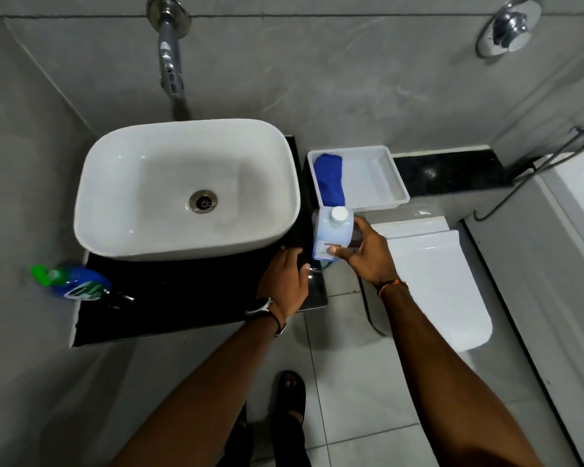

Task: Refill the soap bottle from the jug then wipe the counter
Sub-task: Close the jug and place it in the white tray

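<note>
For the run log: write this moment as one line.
right hand: grips capped jug | left hand: rests on counter | cloth: in tray

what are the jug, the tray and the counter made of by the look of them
The jug looks like translucent plastic: pale liquid shows through its wall. The tray looks like thin white plastic, semi-matte, with a moulded rim. The counter seems polished black stone, glossy with reflections, though a laminate cannot be ruled out.

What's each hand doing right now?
Left hand: open, resting on the black counter.
Right hand: gripping the white-capped jug.
</note>
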